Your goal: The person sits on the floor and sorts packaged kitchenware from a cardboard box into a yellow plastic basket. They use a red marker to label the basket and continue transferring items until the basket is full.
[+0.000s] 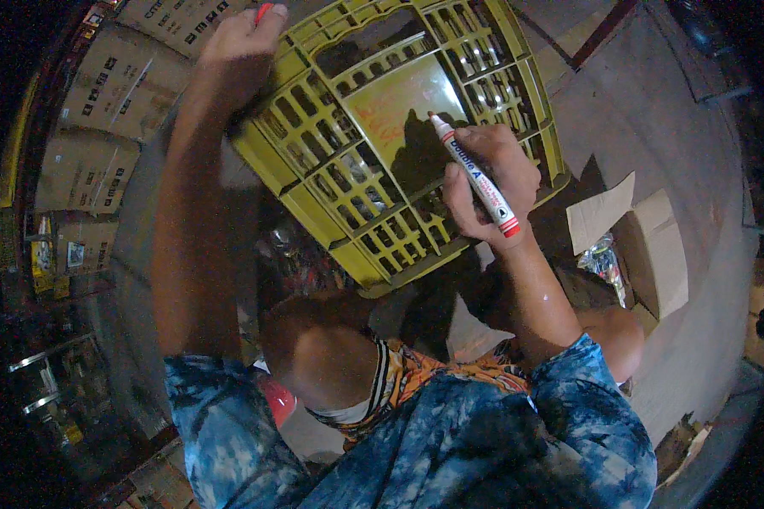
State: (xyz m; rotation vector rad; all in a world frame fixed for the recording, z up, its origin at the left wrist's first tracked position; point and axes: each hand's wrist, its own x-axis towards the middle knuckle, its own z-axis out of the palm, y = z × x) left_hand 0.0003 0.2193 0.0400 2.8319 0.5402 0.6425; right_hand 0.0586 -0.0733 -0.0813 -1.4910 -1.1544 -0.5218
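Note:
In front of me a yellow plastic crate [267, 167] with slotted sides stands tilted. Faint red marks show on its smooth panel [433, 78]. My right hand [505, 165] grips a white marker [474, 174] with red bands, uncapped, its tip close to the panel; whether it touches cannot be made out. The hand's shadow falls across the panel. Up at the crate's far left corner, my left hand [242, 38] is closed, with a small red cap [264, 12] showing between its fingers. Contact between that hand and the crate's edge is unclear.
Stacked cardboard boxes [110, 89] line the left side. At the right lies an opened carton [654, 254] with shiny packets [603, 261] inside. My bent knees [318, 352] are just below the crate. A red object [278, 400] sits by my left leg.

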